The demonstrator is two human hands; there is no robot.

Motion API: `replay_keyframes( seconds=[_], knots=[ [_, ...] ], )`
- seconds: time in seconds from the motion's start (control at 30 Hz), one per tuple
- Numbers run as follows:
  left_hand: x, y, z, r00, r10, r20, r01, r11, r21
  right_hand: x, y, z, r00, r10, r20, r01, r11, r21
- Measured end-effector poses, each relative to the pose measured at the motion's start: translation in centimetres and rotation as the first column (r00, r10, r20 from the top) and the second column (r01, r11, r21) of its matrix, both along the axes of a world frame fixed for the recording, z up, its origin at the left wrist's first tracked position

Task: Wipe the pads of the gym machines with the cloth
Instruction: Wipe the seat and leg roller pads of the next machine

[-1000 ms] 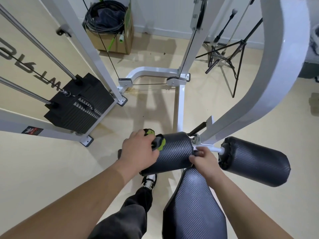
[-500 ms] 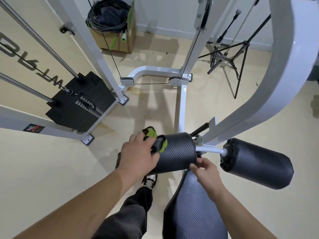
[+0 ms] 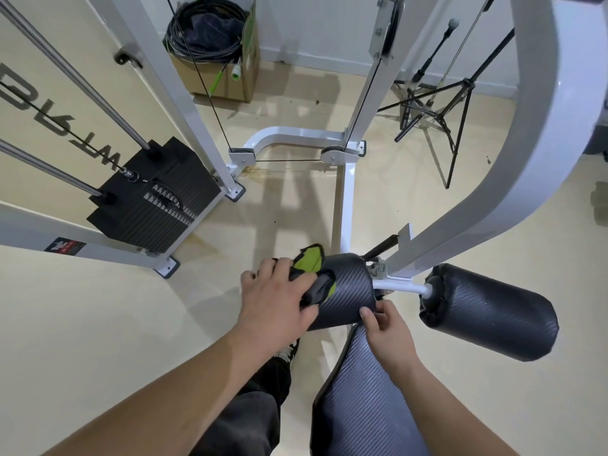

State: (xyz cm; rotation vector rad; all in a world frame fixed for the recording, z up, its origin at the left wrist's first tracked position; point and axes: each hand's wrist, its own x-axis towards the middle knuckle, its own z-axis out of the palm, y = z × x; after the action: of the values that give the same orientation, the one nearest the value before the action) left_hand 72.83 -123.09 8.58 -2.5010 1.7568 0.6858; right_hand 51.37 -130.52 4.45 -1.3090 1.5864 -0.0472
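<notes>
A black and lime-green cloth (image 3: pixel 312 274) lies bunched on the left end of the left black roller pad (image 3: pixel 348 291). My left hand (image 3: pixel 274 302) grips the cloth and presses it against that pad. My right hand (image 3: pixel 383 327) has its fingers curled on the pad's lower right edge, near the white axle (image 3: pixel 399 286). A second black roller pad (image 3: pixel 490 311) sits on the axle's right end, untouched. The black seat pad (image 3: pixel 358 403) lies below my right forearm.
A curved white frame arm (image 3: pixel 526 153) rises at the right. The black weight stack (image 3: pixel 154 199) with steel guide rods stands at the left. A cardboard box of coiled cable (image 3: pixel 214 51) and black tripod stands (image 3: pixel 437 103) stand by the far wall. My leg and shoe (image 3: pixel 286 353) are below.
My left hand has slid the cloth a little to the left along the roller pad. My right hand has dropped from the axle end to the pad's lower right edge.
</notes>
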Motion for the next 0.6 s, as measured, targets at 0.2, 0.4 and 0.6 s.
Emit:
replay_keyframes(
  seconds=[0.2, 0.4, 0.6],
  knots=[
    [-5.2, -1.5, 0.3, 1.000, 0.002, 0.002, -0.002, 0.999, 0.046, 1.9, -1.9, 1.3, 0.988, -0.077, 0.133, 0.073, 0.997, 0.033],
    [-7.9, -7.7, -0.9, 0.976, -0.200, -0.081, 0.201, 0.980, 0.000, 1.3, -3.0, 1.9, 0.993, -0.083, 0.086, 0.079, 0.996, 0.051],
    [-1.1, -4.5, 0.0, 0.996, 0.018, -0.085, -0.012, 0.998, 0.068, 0.1, -2.7, 1.6, 0.992, -0.092, 0.087, 0.084, 0.992, 0.099]
  ],
)
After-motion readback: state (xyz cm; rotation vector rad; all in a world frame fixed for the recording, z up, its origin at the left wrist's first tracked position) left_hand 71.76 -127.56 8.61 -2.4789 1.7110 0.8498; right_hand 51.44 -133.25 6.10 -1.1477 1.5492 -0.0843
